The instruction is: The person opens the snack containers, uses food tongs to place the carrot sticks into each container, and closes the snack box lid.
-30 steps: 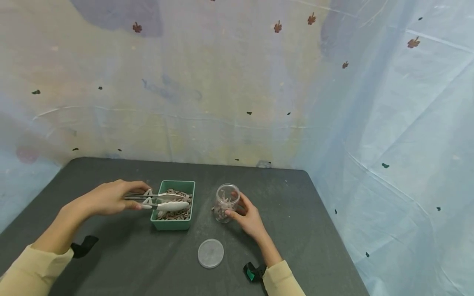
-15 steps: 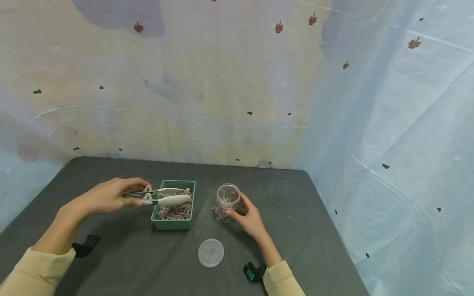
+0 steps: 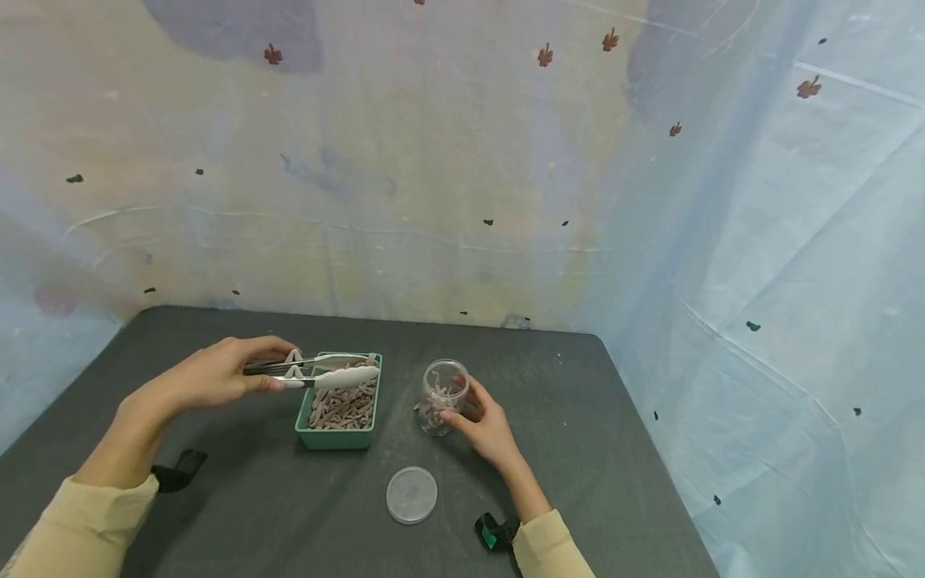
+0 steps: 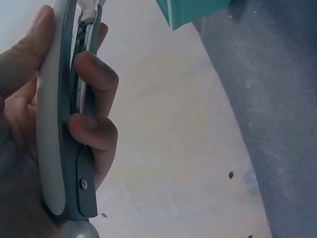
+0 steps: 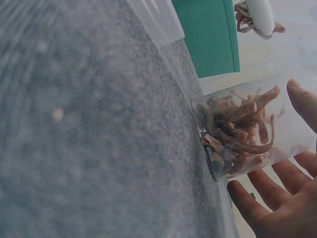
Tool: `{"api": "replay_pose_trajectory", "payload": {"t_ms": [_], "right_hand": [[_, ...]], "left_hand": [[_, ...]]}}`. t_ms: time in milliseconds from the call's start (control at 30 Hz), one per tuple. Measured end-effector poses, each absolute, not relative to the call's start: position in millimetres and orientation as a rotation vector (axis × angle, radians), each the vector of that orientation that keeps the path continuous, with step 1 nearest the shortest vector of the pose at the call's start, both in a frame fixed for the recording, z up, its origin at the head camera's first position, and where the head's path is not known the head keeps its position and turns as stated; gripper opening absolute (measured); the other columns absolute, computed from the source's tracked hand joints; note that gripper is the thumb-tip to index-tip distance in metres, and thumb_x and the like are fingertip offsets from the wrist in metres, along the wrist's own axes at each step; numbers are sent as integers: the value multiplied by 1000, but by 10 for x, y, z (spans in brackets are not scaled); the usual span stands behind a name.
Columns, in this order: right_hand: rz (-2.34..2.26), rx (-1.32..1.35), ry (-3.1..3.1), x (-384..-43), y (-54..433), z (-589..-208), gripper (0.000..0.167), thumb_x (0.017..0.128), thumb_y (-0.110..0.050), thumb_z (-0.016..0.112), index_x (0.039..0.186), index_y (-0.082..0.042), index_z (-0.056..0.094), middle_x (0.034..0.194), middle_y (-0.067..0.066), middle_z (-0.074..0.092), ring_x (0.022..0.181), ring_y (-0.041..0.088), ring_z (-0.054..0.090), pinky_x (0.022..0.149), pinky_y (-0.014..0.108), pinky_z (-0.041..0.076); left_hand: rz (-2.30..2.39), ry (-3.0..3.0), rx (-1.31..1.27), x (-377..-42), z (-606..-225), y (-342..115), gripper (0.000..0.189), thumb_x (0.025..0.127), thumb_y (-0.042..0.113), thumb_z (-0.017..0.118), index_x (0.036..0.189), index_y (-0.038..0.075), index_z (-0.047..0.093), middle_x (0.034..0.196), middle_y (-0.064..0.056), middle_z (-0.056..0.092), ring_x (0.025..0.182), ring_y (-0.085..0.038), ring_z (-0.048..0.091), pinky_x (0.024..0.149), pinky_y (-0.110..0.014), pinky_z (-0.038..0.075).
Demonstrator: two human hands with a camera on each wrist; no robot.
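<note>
My left hand grips metal tongs with pale, scalloped tips, held level above a green rectangular box. In the left wrist view, fingers curl round the tongs' handles. Brownish dried strips fill much of the box. Some strips stick out from the tongs' tip in the right wrist view. To the right, my right hand holds a clear, lidless jar, thumb on one side and fingers on the other. Similar strips lie in the jar's lower part.
A round clear lid lies flat on the dark grey table, in front of the jar and box. Behind the table hangs a patterned plastic sheet, which continues along the right side. Black straps sit at both wrists.
The left hand has raised the tongs from the strips and moved them toward the box's far side, with strips at the tips. My right hand and the jar have stayed put.
</note>
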State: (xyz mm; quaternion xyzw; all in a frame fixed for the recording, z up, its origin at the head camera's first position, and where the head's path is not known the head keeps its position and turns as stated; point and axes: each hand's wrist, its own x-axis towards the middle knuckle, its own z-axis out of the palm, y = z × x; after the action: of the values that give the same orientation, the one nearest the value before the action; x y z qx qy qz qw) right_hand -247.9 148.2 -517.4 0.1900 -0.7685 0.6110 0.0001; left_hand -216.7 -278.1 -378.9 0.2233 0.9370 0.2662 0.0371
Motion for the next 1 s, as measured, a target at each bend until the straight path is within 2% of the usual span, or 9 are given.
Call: {"api": "replay_pose_trajectory", "payload": {"t_ms": [200, 300, 667, 833, 1000], "right_hand": [[1919, 600, -2414, -2458, 1486, -5159, 75, 94, -10, 79, 159, -8, 42, 155, 13, 52, 140, 35, 52, 107, 50, 50], [1926, 607, -2410, -2456, 1487, -5155, 75, 95, -9, 79, 159, -6, 40, 155, 14, 51, 140, 36, 51, 108, 49, 50], [1941, 599, -2400, -2455, 1478, -5147, 72, 94, -9, 79, 158, -15, 45, 155, 14, 51, 140, 37, 51, 108, 50, 49], [1943, 603, -2382, -2448, 1469, -5137, 72, 94, -7, 79, 157, -13, 45, 155, 15, 51, 141, 39, 50, 109, 56, 47], [1937, 588, -2405, -2439, 1463, -5114, 73, 94, -9, 79, 158, -13, 44, 155, 15, 51, 140, 38, 51, 108, 53, 49]], "left_hand": [[860, 2866, 708, -2216, -3752, -2730, 54, 99, 37, 73, 145, 12, 58, 143, -18, 62, 130, -42, 60, 97, -62, 51], [863, 2867, 722, -2245, -3741, -2691, 54, 99, 36, 73, 145, 13, 58, 144, -18, 61, 131, -42, 59, 98, -62, 51], [928, 2839, 767, -2306, -3678, -2493, 53, 99, 33, 74, 145, 12, 58, 145, -18, 61, 132, -41, 58, 100, -62, 50], [954, 2820, 778, -2328, -3661, -2391, 53, 99, 30, 73, 146, 11, 57, 146, -18, 60, 133, -42, 57, 100, -62, 50], [964, 2806, 787, -2357, -3665, -2311, 53, 98, 23, 75, 146, 10, 57, 147, -18, 59, 133, -42, 57, 99, -61, 51]]}}
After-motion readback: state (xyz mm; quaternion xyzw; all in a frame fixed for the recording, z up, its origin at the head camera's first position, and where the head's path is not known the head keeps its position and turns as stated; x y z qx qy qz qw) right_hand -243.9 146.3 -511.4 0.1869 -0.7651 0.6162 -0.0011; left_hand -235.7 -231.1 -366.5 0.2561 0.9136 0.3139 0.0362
